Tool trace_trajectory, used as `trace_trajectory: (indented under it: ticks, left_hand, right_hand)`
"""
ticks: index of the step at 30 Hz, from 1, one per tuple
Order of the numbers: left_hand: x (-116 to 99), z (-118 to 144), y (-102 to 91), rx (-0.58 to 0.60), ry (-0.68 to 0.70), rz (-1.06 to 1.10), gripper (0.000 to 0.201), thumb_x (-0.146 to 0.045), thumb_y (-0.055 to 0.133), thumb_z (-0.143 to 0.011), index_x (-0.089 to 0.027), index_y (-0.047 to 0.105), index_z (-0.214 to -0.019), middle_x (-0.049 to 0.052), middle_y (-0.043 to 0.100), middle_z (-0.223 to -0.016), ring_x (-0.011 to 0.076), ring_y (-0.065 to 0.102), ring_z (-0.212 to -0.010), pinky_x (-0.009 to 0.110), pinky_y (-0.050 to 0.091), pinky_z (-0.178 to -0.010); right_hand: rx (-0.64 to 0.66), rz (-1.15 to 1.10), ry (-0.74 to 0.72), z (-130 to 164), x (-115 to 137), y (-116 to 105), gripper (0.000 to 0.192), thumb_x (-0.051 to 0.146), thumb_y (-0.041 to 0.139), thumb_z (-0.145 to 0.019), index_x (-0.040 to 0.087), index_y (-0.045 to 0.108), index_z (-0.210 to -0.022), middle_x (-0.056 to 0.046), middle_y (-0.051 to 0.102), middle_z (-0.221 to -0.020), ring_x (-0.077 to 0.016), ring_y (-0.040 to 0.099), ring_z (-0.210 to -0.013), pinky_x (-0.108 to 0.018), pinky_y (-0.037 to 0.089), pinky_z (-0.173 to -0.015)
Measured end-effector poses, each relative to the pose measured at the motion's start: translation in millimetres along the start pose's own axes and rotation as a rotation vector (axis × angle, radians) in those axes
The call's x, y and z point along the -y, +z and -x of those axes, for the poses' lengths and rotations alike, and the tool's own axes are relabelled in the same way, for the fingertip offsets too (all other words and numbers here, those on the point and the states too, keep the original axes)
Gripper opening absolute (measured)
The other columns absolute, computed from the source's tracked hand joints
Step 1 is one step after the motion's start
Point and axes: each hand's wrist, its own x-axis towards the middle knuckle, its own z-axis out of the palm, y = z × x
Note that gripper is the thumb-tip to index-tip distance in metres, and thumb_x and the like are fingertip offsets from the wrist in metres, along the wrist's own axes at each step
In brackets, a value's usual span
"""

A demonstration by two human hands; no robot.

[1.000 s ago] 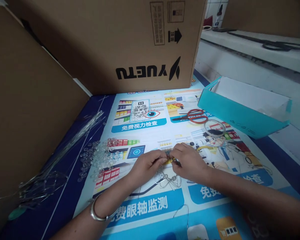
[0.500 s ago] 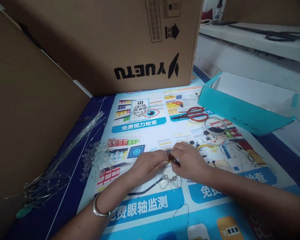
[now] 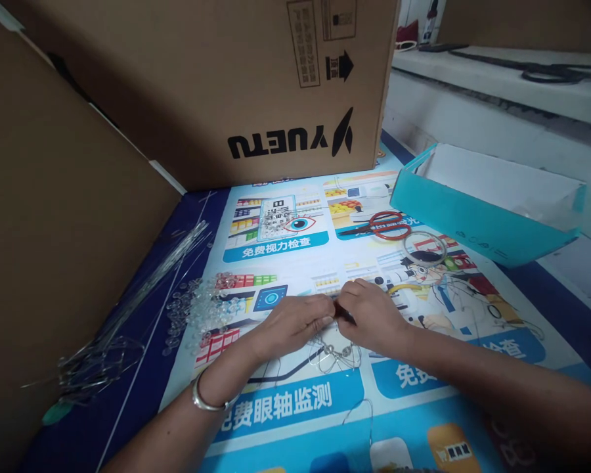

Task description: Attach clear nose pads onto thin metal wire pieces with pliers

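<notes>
My left hand [image 3: 298,322] and my right hand [image 3: 372,315] meet over the printed table cover, fingertips almost touching. Both are closed in a pinch, and the exact spot they grip is hidden by the fingers. Just below them hang thin loops of beaded wire [image 3: 335,351] with a few clear round beads, and its strands run up under both hands. A silver bangle circles my left wrist. Left of my left hand lies a spread pile of clear beads [image 3: 197,309].
Red-handled scissors [image 3: 387,225] lie beyond my right hand, beside a ring-shaped coil [image 3: 425,248]. A teal open box [image 3: 487,210] stands at the right. Long wire strands [image 3: 148,276] lie at the left. Large cardboard panels [image 3: 295,79] wall the back and left.
The view has shifted slightly. Both hands stay in place with fingertips now closer together, and the gap between them has narrowed. The wire loops below have moved a little.
</notes>
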Motion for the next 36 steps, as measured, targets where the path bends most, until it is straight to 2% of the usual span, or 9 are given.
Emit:
trace_trajectory:
  ticks: [16,22,28,36]
  left_hand:
    - [0.4,-3.9,-0.8,0.009,-0.004,-0.039,0.029,-0.034,0.027,-0.094,-0.019,0.05,-0.084,0.001,0.057,-0.081,0.0122,0.052,-0.073,0.023,0.037,-0.066]
    - [-0.9,-2.1,-1.3,-0.046,-0.075,0.023,0.028,-0.034,0.029,-0.094,-0.019,0.05,-0.083,0.0,0.055,-0.079,0.0114,0.049,-0.07,0.022,0.037,-0.064]
    - [-4.3,-2.2,-3.3,-0.051,-0.097,0.045,0.026,-0.033,0.032,-0.093,-0.019,0.051,-0.082,0.0,0.055,-0.077,0.0117,0.048,-0.069,0.022,0.038,-0.064]
    - [-8.2,-0.4,1.3,-0.144,-0.142,0.065,0.018,-0.026,0.039,-0.09,-0.018,0.052,-0.081,0.0,0.055,-0.076,0.0117,0.049,-0.07,0.022,0.038,-0.064]
  right_hand:
    - [0.01,0.007,-0.011,1.6,-0.1,2.0,0.014,0.025,0.05,-0.079,0.015,0.059,-0.083,-0.007,0.055,-0.087,-0.0203,0.046,-0.091,-0.032,0.036,-0.079]
    - [0.001,0.01,-0.009,3.6,1.7,0.0,0.013,0.026,0.05,-0.08,0.016,0.059,-0.081,-0.006,0.055,-0.086,-0.0204,0.045,-0.09,-0.033,0.035,-0.076]
    - [-0.004,-0.018,-0.025,3.8,0.3,0.1,0.013,0.025,0.049,-0.081,0.017,0.059,-0.08,-0.005,0.055,-0.084,-0.0192,0.045,-0.087,-0.032,0.034,-0.074]
    - [-0.016,-0.012,-0.037,1.3,-1.6,4.4,0.013,0.024,0.049,-0.08,0.019,0.061,-0.078,-0.004,0.055,-0.081,-0.0185,0.045,-0.084,-0.032,0.032,-0.074]
